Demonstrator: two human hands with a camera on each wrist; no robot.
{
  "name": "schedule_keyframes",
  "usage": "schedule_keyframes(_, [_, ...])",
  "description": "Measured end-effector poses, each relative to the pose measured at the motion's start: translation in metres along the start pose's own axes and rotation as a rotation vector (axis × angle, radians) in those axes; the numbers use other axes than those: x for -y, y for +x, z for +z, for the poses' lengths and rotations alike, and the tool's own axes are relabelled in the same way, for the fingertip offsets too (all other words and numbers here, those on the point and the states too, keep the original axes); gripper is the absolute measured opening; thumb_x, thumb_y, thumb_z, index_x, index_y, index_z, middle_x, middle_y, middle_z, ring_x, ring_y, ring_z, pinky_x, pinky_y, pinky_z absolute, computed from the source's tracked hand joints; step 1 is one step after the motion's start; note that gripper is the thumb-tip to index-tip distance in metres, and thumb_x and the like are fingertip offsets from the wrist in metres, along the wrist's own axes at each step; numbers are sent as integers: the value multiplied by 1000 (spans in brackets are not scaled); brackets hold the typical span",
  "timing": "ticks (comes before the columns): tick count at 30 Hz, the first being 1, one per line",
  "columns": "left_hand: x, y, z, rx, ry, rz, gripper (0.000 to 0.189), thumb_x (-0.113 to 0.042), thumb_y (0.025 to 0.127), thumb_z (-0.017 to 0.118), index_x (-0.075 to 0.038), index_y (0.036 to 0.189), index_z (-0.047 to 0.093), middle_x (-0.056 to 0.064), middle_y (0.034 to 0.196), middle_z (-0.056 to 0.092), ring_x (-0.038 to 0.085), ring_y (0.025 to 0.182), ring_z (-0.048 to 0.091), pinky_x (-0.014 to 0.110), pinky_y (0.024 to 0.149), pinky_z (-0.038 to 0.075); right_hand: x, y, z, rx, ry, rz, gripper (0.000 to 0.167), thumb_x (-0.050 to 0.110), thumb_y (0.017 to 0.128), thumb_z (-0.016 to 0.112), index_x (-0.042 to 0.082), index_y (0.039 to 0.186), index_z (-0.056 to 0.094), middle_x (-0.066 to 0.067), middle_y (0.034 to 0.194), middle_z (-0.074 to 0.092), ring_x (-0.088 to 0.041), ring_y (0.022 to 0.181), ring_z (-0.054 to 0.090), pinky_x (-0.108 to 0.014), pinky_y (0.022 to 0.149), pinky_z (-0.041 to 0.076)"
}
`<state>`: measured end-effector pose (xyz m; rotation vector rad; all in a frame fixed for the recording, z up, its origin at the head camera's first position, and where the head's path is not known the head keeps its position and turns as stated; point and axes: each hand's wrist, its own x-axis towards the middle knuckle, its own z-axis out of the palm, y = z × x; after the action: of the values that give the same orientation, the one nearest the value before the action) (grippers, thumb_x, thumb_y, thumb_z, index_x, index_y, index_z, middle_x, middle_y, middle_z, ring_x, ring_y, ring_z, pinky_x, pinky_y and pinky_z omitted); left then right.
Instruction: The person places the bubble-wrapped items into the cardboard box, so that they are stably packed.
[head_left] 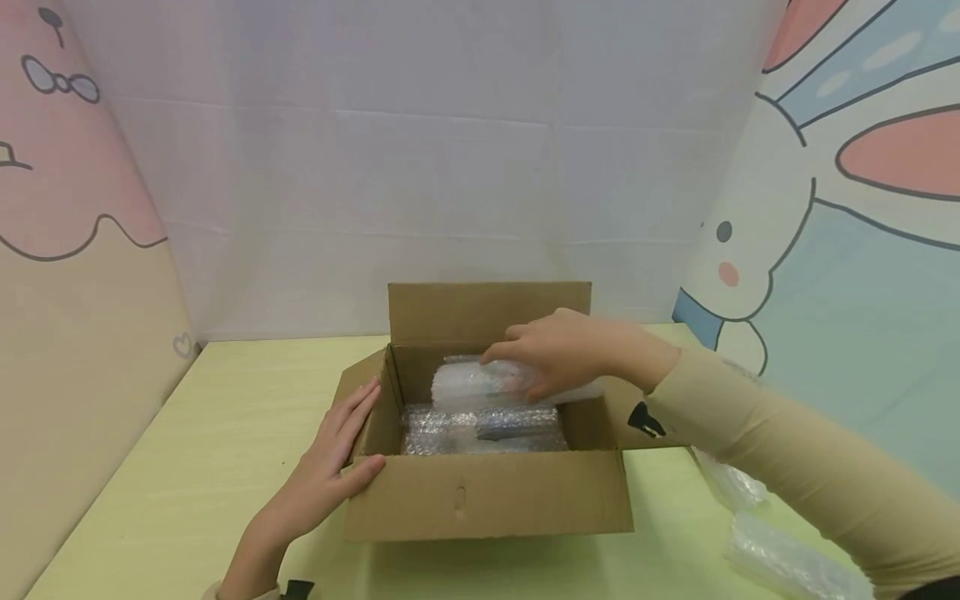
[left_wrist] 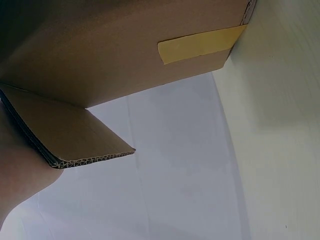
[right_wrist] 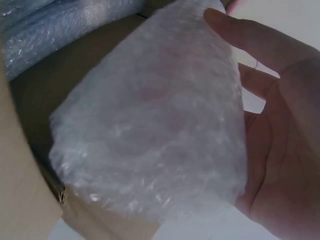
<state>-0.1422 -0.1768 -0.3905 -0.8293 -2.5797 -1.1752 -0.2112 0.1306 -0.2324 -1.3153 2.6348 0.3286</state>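
An open cardboard box (head_left: 487, 496) stands on the table with its flaps folded out. My right hand (head_left: 558, 350) holds a bubble-wrapped package (head_left: 468, 385) at the back of the box opening. In the right wrist view the thumb (right_wrist: 250, 37) lies along one edge of the wrap, with other fingers behind it; faint pinkish patches show through. Beneath, more bubble-wrapped packages (head_left: 442, 433) lie inside the box. My left hand (head_left: 322, 467) rests on the box's left side, fingers stretched along the left flap and thumb at the front corner.
Two bubble-wrap pieces (head_left: 795, 558) lie on the table (head_left: 247, 442) right of the box, partly under the right forearm. The right flap (head_left: 637, 417) spreads outward below that forearm. A white curtain (head_left: 375, 167) hangs behind, with cartoon-printed panels at both sides.
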Motion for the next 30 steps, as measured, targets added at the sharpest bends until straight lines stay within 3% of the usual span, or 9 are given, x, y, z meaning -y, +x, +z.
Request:
schedule_keyframes(4, [0, 0, 0, 3, -1, 3, 76, -19, 94, 59, -14, 157, 16, 4, 163, 14, 35, 146, 15, 72, 101, 25, 3, 18, 5, 112, -20, 16, 60, 40, 86, 71, 28, 140, 49, -1, 124, 61, -18, 100, 64, -37, 67, 51])
schedule_keyframes(7, [0, 0, 0, 5, -1, 4, 76, -19, 94, 59, -14, 157, 16, 4, 163, 14, 35, 146, 15, 72, 101, 25, 6, 31, 10, 169, -40, 31, 60, 42, 87, 70, 29, 141, 48, 0, 130, 60, -19, 112, 61, -43, 79, 52])
schedule_keyframes(13, [0, 0, 0, 7, -5, 5, 77, -18, 94, 59, -14, 157, 15, 3, 163, 13, 33, 146, 14, 72, 101, 25, 11, 52, 21, 219, -83, 38, 59, 41, 89, 68, 29, 142, 47, -1, 133, 58, -19, 117, 59, -43, 83, 52])
schedule_keyframes(20, [0, 1, 1, 9, -5, 6, 77, -17, 94, 59, -13, 157, 15, 4, 163, 13, 34, 146, 15, 72, 101, 26, 7, 62, 29, 193, -33, 33, 57, 37, 93, 64, 26, 145, 43, -1, 136, 54, -18, 119, 58, -46, 84, 53])
schedule_keyframes(30, [0, 1, -1, 13, 1, -1, 76, -19, 94, 60, -14, 157, 16, 3, 163, 14, 33, 146, 16, 71, 101, 26, -5, 50, 19, 69, 73, 38, 57, 30, 91, 66, 25, 144, 45, -1, 142, 51, -19, 126, 55, -47, 90, 51])
